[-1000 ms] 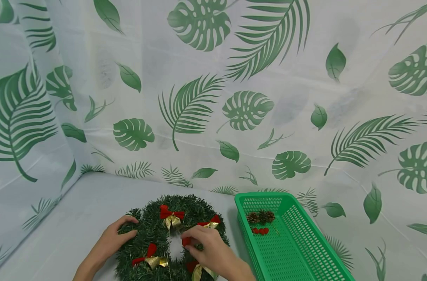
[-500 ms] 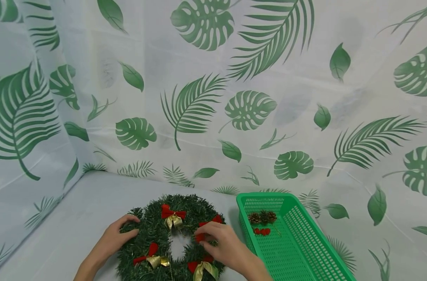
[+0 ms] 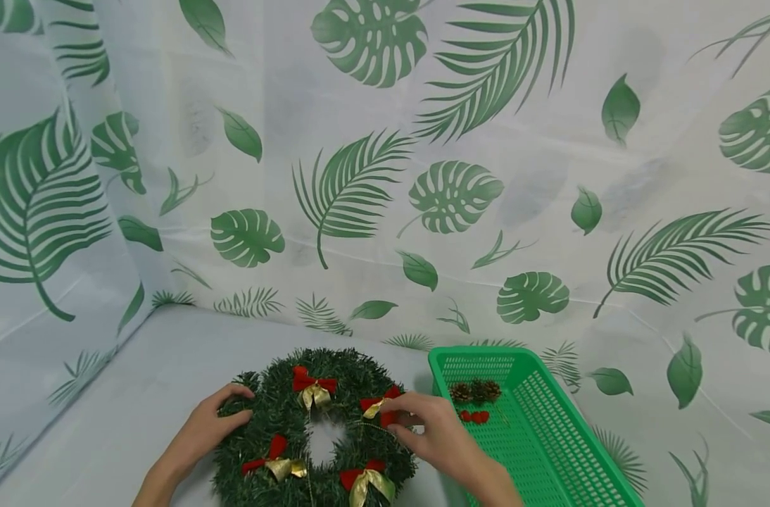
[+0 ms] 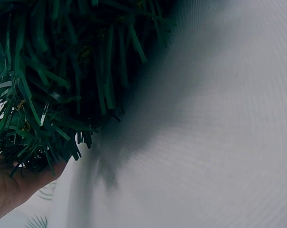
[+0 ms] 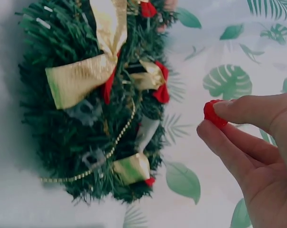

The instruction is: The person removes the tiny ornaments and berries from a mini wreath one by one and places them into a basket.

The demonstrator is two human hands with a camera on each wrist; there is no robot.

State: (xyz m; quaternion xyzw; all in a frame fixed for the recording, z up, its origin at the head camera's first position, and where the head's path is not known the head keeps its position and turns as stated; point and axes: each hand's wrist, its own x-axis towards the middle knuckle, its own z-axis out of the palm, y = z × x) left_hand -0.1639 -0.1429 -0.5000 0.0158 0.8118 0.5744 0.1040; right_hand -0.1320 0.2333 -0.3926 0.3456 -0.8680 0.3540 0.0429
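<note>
A green tinsel wreath (image 3: 271,394) lies on the pale surface, trimmed with several red bows, gold ribbon and a gold bead string (image 5: 120,134). My left hand (image 3: 209,424) grips its left edge, thumb and fingers around a tuft of tinsel; the left wrist view has part of this hand (image 4: 24,187) under the strands. At the wreath's right side, my right hand (image 3: 438,433) pinches a small red ornament (image 5: 213,114) between thumb and fingertips. That ornament is held apart from the tinsel in the right wrist view. Beside the right fingers sits a red bow with gold ribbon (image 3: 372,407).
To the right of the wreath stands a green plastic basket (image 3: 581,429) with perforated sides. Inside it lie several pine cones (image 3: 476,391) and small red ornaments (image 3: 475,417). A white curtain with green leaf prints (image 3: 360,282) hangs behind the pale tabletop (image 3: 188,352).
My right hand has moved right, from over the wreath's central hole to its right side, still pinching the red ornament. My left hand keeps its hold on the left edge.
</note>
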